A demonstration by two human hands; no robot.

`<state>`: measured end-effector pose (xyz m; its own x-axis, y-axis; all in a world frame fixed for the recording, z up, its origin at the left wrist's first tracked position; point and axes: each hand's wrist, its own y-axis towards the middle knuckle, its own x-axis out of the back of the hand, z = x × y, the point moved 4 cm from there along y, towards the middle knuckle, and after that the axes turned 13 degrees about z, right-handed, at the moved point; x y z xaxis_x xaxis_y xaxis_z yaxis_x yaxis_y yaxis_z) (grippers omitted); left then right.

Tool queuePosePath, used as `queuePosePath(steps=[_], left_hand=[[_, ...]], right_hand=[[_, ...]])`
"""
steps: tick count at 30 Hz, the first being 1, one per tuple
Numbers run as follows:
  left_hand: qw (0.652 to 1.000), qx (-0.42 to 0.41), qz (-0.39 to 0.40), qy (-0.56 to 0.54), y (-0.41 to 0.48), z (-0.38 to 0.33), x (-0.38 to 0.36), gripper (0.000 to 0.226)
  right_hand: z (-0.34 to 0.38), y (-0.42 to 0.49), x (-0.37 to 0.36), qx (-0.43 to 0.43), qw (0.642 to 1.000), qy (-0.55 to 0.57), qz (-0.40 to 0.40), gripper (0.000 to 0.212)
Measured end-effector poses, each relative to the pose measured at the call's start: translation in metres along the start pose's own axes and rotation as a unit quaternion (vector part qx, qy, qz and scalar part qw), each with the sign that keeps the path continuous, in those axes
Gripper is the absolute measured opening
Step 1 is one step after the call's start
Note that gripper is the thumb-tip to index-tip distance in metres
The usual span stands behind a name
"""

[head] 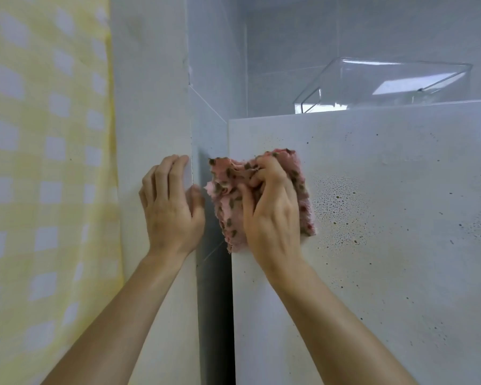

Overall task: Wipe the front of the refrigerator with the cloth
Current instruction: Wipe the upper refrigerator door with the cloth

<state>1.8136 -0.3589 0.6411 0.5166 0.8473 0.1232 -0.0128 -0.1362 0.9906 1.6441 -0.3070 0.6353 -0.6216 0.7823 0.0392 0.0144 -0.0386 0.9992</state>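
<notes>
The white refrigerator front point(386, 232) fills the right half of the head view, speckled with dark spots and droplets. My right hand point(272, 209) grips a pink cloth with brown dots point(228, 190) and presses it against the front near its upper left corner. My left hand point(172, 207) rests on the corner of the white wall beside the refrigerator, its fingers on the wall face and its thumb round the edge.
A clear plastic bin point(383, 87) sits on top of the refrigerator. A yellow and white checked curtain point(45, 162) hangs at the left. A dark narrow gap point(214, 301) separates the wall point(156, 107) from the refrigerator. Grey tiles lie behind.
</notes>
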Motion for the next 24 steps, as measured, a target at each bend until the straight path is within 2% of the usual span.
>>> queuePosePath(steps=[4, 6, 12, 15, 17, 20, 22, 24], left_hand=[[1.0, -0.018, -0.008, 0.0, 0.001, 0.004, -0.001, 0.049], [1.0, -0.021, -0.012, -0.004, 0.001, 0.004, -0.001, 0.05], [0.999, -0.022, -0.032, -0.003, 0.0, 0.004, -0.002, 0.049], [0.999, -0.023, -0.031, -0.009, -0.001, 0.006, -0.001, 0.049], [0.999, -0.025, -0.03, -0.015, 0.0, 0.006, -0.001, 0.049], [0.999, -0.024, -0.028, -0.026, -0.001, 0.005, 0.0, 0.05], [0.999, -0.022, -0.024, -0.031, -0.001, 0.005, 0.0, 0.051], [0.999, -0.026, -0.02, -0.035, -0.003, 0.006, -0.001, 0.052]], right_hand=[[0.001, -0.014, -0.003, 0.04, 0.979, -0.202, 0.012, 0.027], [0.003, -0.016, -0.004, 0.047, 0.97, -0.237, 0.03, 0.032], [0.004, -0.01, -0.009, 0.029, 0.949, -0.291, 0.114, 0.058], [0.002, 0.006, -0.013, 0.022, 0.939, -0.323, 0.117, 0.063], [0.0, 0.02, -0.015, 0.019, 0.948, -0.303, 0.1, 0.069], [0.001, 0.046, -0.017, 0.011, 0.971, -0.232, 0.059, 0.059], [0.004, 0.053, -0.017, 0.004, 0.971, -0.234, 0.046, 0.051], [0.006, 0.044, -0.016, 0.01, 0.968, -0.248, 0.047, 0.052]])
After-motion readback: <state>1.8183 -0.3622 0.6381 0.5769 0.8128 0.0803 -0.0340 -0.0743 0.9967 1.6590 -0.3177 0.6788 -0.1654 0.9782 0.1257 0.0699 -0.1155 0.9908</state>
